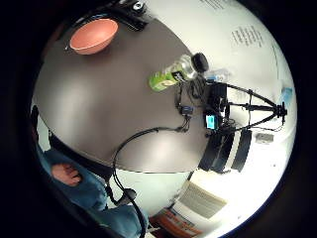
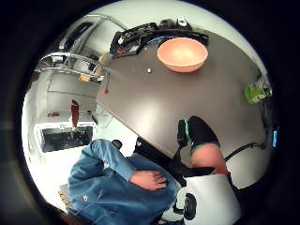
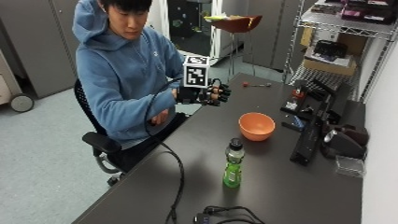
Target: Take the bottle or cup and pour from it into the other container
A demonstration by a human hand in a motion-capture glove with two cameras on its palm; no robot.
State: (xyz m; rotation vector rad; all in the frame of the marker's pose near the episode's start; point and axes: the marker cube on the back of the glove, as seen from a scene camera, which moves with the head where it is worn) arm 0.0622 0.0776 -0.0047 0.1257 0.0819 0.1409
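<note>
My gloved hand (image 3: 205, 94) hovered above the table edge, fingers relaxed, holding nothing. The capped bottle (image 3: 233, 163) stood upright near the bowl (image 3: 256, 126); I judged a mid-body grasp best.

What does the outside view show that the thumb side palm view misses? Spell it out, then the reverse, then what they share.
Only the outside view shows the gloved right hand from outside, raised above the table, and the whole upright green bottle with its black cap. Only the thumb side palm view shows the bare hand resting on the person's lap. Both show the orange bowl on the dark table.
</note>
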